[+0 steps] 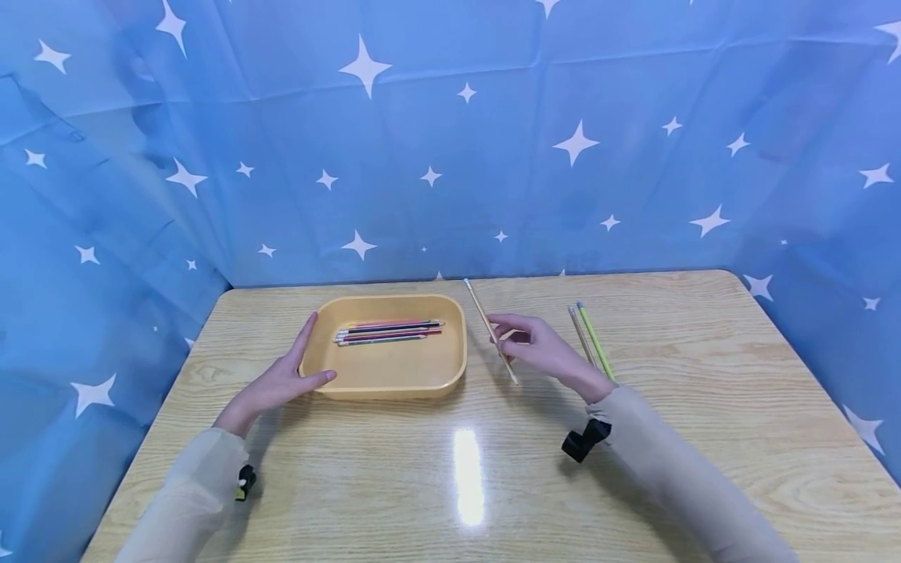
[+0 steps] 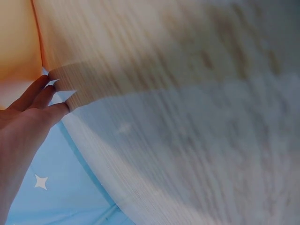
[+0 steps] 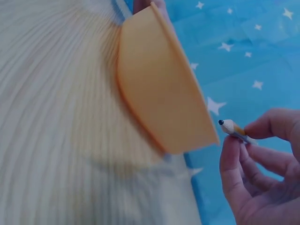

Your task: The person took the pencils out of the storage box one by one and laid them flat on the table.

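My right hand (image 1: 538,344) pinches a pale wooden pencil (image 1: 481,308) between thumb and fingertips, just right of a shallow orange tray (image 1: 394,391). The pencil slants, its white end at the back and its point at the front; the right wrist view shows its dark sharpened tip (image 3: 228,125) near the tray's wall (image 3: 154,84). Several coloured pencils (image 1: 387,331) lie side by side in the back part of the tray. At the tray's left end, my left hand (image 1: 281,381) rests with straight, spread fingers along the side and its thumb over the front rim.
Behind my right wrist, a green pencil (image 1: 594,336) and a tan pencil (image 1: 580,332) lie next to each other on the wood-grain table (image 1: 366,477). A blue cloth with white stars (image 1: 493,180) hangs along the table's back edge and down both sides.
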Demonstrator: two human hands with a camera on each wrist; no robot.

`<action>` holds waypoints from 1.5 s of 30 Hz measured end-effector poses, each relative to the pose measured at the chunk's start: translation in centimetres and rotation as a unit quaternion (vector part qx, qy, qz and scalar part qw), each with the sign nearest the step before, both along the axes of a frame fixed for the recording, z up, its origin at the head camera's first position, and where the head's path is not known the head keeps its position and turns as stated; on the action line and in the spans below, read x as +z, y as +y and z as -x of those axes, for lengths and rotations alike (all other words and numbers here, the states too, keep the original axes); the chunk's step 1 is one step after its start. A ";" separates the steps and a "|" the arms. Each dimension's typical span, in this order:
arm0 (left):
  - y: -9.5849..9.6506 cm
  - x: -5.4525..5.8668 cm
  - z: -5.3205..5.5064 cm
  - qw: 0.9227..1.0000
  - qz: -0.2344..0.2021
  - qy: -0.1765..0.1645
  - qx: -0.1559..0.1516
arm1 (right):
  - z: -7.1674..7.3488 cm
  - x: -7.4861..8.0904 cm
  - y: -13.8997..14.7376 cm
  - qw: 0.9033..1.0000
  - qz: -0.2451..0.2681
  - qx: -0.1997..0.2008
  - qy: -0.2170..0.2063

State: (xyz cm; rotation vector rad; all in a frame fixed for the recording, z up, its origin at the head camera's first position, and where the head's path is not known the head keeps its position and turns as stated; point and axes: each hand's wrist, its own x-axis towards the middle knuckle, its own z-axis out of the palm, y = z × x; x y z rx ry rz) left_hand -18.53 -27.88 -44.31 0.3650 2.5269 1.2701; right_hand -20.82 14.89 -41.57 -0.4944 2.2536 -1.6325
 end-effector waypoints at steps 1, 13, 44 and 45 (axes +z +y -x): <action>0.0 0.0 0.0 1.000 -0.001 -0.001 0.000 | 0.0 -0.1 0.4 1.000 -0.004 -0.003 -0.003; 0.0 0.0 0.0 1.000 -0.005 -0.005 -0.001 | -0.5 -1.3 4.6 0.998 -0.052 -0.020 0.008; 0.0 0.0 0.2 1.000 -0.020 -0.007 -0.006 | -1.3 -3.1 9.9 0.962 -0.207 -0.148 0.097; -0.1 0.0 0.1 1.000 -0.020 -0.007 -0.006 | -1.3 -3.1 9.9 0.961 -0.208 -0.151 0.099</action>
